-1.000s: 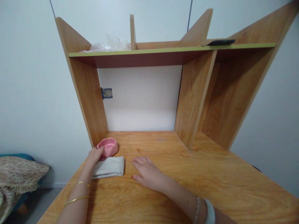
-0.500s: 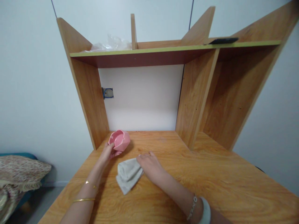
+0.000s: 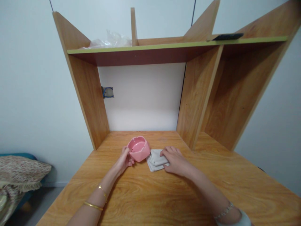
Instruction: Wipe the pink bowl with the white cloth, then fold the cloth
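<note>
A pink faceted ashtray (image 3: 139, 153) with notches in its rim is tilted a little toward me, low over the wooden desk or touching it; I cannot tell which. My left hand (image 3: 125, 158) grips its left side, thumb at the rim and fingers underneath. Just right of the ashtray lies a folded grey cloth (image 3: 155, 160), its left edge against or very close to the ashtray. My right hand (image 3: 174, 160) is closed on the cloth's right end, fingers curled over it.
Around the hands spreads the wooden desk top (image 3: 150, 197). Upright panels (image 3: 199, 97) and a shelf (image 3: 141, 48) frame its back. Up there lie a clear plastic bag (image 3: 110, 40) and a dark flat object (image 3: 228, 36). A fringed blanket (image 3: 23, 172) is at far left.
The ashtray has moved right in my left hand, toward the middle of the desk. My right hand has taken the cloth right and farther back; the cloth now looks more compactly folded.
</note>
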Available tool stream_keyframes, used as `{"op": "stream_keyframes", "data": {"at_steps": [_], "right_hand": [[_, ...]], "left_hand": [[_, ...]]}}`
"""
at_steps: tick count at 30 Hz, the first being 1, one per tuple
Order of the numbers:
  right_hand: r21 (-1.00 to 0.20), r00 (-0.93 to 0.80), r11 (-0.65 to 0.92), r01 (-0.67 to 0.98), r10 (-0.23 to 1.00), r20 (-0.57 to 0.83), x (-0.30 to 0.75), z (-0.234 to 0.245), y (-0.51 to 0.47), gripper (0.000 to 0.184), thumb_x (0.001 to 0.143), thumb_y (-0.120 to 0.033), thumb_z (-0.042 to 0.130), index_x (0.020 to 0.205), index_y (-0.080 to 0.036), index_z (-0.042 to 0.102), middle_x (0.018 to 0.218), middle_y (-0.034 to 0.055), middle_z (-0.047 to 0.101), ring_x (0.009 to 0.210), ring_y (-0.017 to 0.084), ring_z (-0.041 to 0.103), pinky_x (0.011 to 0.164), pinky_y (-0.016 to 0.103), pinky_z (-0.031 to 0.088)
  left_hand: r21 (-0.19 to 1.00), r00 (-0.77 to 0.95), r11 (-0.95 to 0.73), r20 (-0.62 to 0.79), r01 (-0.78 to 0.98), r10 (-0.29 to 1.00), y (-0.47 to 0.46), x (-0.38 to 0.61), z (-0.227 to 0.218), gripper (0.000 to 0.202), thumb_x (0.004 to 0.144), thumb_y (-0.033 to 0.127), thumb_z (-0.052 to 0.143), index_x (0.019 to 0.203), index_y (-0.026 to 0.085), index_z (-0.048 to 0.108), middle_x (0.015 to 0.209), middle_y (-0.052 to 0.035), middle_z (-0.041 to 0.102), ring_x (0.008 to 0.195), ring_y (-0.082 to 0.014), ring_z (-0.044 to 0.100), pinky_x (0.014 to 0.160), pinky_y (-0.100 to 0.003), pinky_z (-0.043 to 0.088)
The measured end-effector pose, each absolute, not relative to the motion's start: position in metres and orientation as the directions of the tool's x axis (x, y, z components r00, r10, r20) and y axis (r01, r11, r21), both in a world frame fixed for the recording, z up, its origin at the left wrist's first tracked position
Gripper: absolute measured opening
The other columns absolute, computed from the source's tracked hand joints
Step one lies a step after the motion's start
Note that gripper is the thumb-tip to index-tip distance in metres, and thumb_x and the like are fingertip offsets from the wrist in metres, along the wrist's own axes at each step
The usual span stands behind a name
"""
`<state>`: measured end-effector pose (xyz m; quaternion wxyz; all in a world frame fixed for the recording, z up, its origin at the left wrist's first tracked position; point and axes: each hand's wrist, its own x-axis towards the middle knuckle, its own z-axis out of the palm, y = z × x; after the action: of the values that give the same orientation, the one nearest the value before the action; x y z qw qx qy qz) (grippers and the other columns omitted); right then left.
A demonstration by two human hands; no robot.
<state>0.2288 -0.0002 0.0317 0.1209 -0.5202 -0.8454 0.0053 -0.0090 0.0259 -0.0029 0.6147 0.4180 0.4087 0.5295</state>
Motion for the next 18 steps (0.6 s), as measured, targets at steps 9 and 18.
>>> {"op": "stream_keyframes", "data": {"at_steps": [9,18], "right_hand": [[-0.224,-0.398,0.443,0.868,0.891,0.218,0.224,0.025,0.007,0.017,0.074,-0.024,0.053,0.09,-0.018,0.056,0.094,0.0062,0.057,0.092,0.02,0.048,0.079,0.029,0.033],[-0.364,-0.082,0.25,0.897,0.904,0.419,0.257,0.031,0.026,0.031,0.082,-0.033,0.034,0.087,-0.015,0.059,0.083,0.0098,0.063,0.079,0.021,0.056,0.067,0.028,0.038]], "left_hand": [[0.959,0.067,-0.053,0.075,-0.279,0.995,0.022,0.0,-0.007,0.035,0.067,0.043,0.051,0.089,0.023,0.033,0.058,0.0085,0.054,0.021,-0.0007,0.031,0.024,-0.01,0.016],[0.963,0.145,-0.057,0.098,-0.262,0.985,0.019,0.004,-0.007,0.04,0.068,0.048,0.05,0.093,0.022,0.035,0.047,0.0102,0.048,0.02,-0.0012,0.027,0.023,-0.01,0.014]]}}
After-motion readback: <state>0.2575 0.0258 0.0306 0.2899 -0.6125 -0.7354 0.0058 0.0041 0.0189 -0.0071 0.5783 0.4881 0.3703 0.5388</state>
